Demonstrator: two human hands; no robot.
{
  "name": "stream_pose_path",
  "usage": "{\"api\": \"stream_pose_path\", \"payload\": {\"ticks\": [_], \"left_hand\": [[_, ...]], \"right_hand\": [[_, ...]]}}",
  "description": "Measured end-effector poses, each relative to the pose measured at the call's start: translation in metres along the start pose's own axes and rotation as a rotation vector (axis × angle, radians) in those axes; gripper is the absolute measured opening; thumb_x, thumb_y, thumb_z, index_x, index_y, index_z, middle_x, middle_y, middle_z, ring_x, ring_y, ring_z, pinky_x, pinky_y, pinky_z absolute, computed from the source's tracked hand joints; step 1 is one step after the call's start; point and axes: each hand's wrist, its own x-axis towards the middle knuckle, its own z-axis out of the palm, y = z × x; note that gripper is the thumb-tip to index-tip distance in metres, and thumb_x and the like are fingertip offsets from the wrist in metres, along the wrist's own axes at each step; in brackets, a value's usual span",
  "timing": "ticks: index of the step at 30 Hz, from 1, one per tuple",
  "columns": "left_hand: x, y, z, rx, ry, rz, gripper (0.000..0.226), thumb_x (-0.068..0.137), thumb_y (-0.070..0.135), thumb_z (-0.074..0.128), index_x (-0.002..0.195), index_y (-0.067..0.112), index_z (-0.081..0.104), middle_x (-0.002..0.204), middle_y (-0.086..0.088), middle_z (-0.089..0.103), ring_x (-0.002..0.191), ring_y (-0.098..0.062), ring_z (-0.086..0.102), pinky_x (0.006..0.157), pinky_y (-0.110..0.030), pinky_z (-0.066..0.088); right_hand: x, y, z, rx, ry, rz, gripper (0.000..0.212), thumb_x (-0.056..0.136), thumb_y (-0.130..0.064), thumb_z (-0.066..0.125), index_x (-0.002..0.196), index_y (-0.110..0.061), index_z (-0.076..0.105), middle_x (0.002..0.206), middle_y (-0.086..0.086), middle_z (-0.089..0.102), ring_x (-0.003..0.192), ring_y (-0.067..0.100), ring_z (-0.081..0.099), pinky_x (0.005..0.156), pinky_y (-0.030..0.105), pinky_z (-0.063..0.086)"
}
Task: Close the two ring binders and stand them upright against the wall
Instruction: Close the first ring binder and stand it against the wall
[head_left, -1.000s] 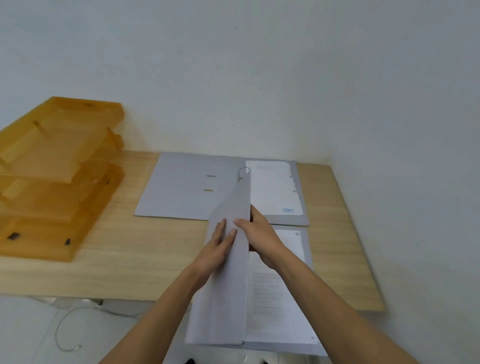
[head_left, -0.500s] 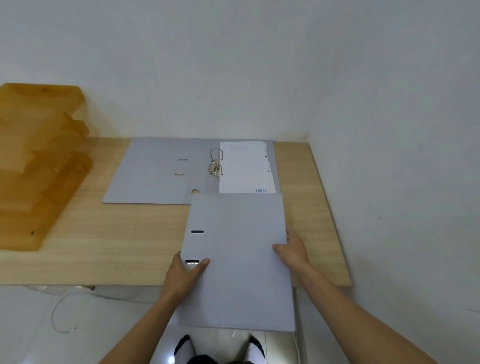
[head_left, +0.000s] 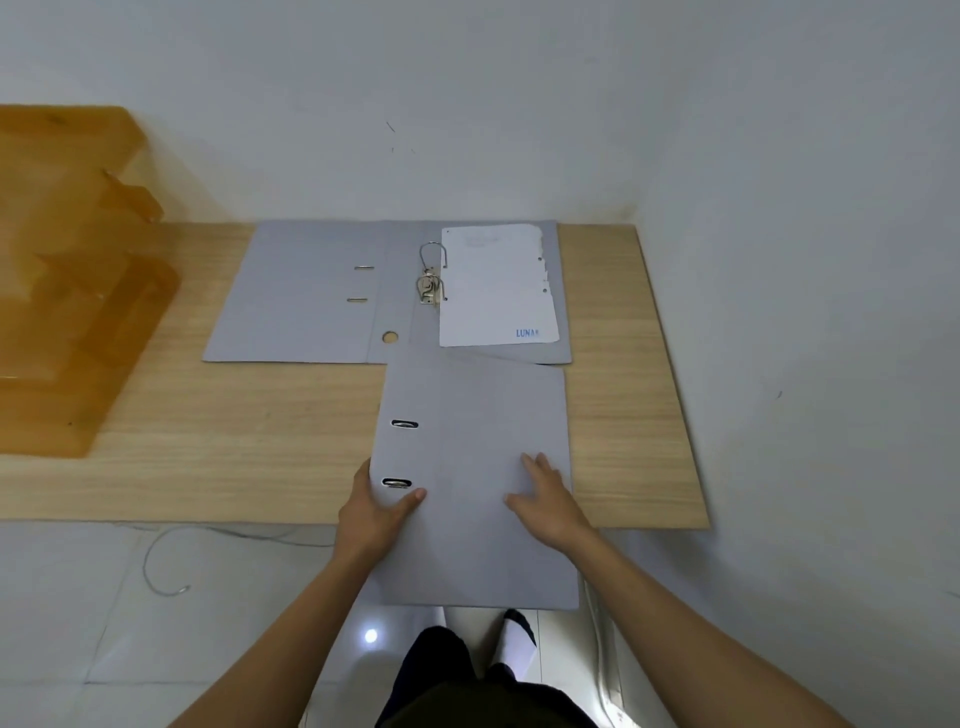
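Note:
A grey ring binder lies closed and flat, hanging over the desk's near edge. My left hand grips its spine side, thumb on the cover beside the lower slot. My right hand rests flat on the cover with fingers spread. Behind it a second grey binder lies open against the wall, its metal rings raised and white sheets on its right half.
The wooden desk meets a white wall at the back and another on the right. Orange stacked paper trays fill the desk's left end. A cable lies on the tiled floor below.
The near binder's cover swung over to the right and shut flat. My left hand moved to the spine side. My right hand went from the right edge onto the cover.

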Motion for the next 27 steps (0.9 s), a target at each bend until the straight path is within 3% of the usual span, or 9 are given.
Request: {"api": "stream_pose_path", "payload": {"ticks": [4,6,8,11,16,19,21,24,27], "left_hand": [[0.008,0.0,-0.006,-0.06,-0.019,-0.067,0.081,0.071,0.039,0.087,0.142,0.023,0.052,0.131,-0.001,0.067,0.116,-0.027,0.065,0.095,-0.038,0.051],[0.014,0.006,-0.011,-0.174,-0.066,-0.167,0.08,0.066,0.058,0.083,0.133,0.021,0.061,0.121,-0.002,0.073,0.103,-0.024,0.071,0.09,-0.042,0.056],[0.011,0.021,-0.011,-0.336,-0.208,-0.238,0.063,0.08,0.071,0.062,0.118,0.021,0.071,0.108,-0.005,0.077,0.094,-0.024,0.073,0.08,-0.038,0.056],[0.01,0.044,0.001,-0.564,-0.447,-0.253,0.072,0.092,0.072,0.037,0.129,0.02,0.07,0.118,-0.016,0.076,0.106,-0.033,0.074,0.089,-0.044,0.055],[0.004,0.095,0.01,-0.712,-0.779,-0.3,0.077,0.087,0.076,0.045,0.13,0.019,0.071,0.13,-0.019,0.07,0.114,-0.036,0.07,0.1,-0.05,0.051],[-0.003,0.129,0.014,-0.61,-0.958,-0.203,0.069,0.089,0.068,0.05,0.133,0.017,0.067,0.132,-0.018,0.069,0.121,-0.036,0.067,0.105,-0.051,0.048],[-0.007,0.15,0.017,-0.501,-1.003,-0.115,0.061,0.089,0.058,0.056,0.132,0.016,0.065,0.128,-0.016,0.072,0.118,-0.033,0.068,0.102,-0.047,0.052],[-0.011,0.177,0.016,-0.373,-1.056,0.004,0.049,0.09,0.047,0.061,0.129,0.017,0.067,0.123,-0.01,0.075,0.113,-0.026,0.071,0.097,-0.039,0.056],[-0.008,0.201,0.019,-0.338,-1.102,0.151,0.043,0.088,0.041,0.069,0.126,0.022,0.066,0.12,-0.005,0.077,0.108,-0.021,0.073,0.096,-0.037,0.057]], "right_hand": [[0.002,-0.004,0.005,0.048,-0.011,0.032,0.071,0.102,-0.032,0.047,0.162,-0.018,0.01,0.17,0.004,-0.01,0.156,0.027,-0.014,0.125,0.043,0.001],[0.003,-0.008,0.007,0.068,0.001,0.065,0.071,0.103,-0.039,0.044,0.162,-0.022,0.009,0.17,0.001,-0.013,0.156,0.028,-0.017,0.125,0.051,0.0],[0.002,-0.013,0.009,0.039,0.045,0.114,0.071,0.102,-0.048,0.038,0.161,-0.029,0.004,0.169,-0.004,-0.017,0.155,0.028,-0.018,0.121,0.062,-0.001],[-0.001,-0.023,0.005,0.059,0.127,0.158,0.068,0.102,-0.056,0.027,0.16,-0.036,-0.003,0.169,-0.005,-0.018,0.156,0.028,-0.017,0.118,0.066,-0.003],[-0.011,-0.037,-0.01,0.265,0.267,0.12,0.065,0.1,-0.063,0.018,0.158,-0.043,-0.003,0.17,-0.007,-0.011,0.157,0.027,-0.011,0.121,0.063,-0.006],[-0.019,-0.044,-0.016,0.44,0.369,0.069,0.073,0.089,-0.079,0.021,0.156,-0.052,0.01,0.17,-0.011,0.007,0.157,0.02,0.006,0.124,0.058,0.004],[-0.02,-0.044,-0.023,0.652,0.376,0.018,0.077,0.079,-0.09,0.029,0.149,-0.059,0.027,0.165,-0.009,0.031,0.152,0.019,0.03,0.123,0.054,0.021],[-0.033,-0.064,-0.043,0.807,0.388,-0.139,0.063,0.089,-0.078,0.036,0.148,-0.055,0.035,0.147,-0.009,0.057,0.131,0.014,0.059,0.111,0.046,0.046],[-0.048,-0.097,-0.075,0.816,0.413,-0.313,0.059,0.097,-0.067,0.032,0.153,-0.049,0.03,0.152,-0.013,0.051,0.134,0.008,0.055,0.113,0.042,0.044]]}}
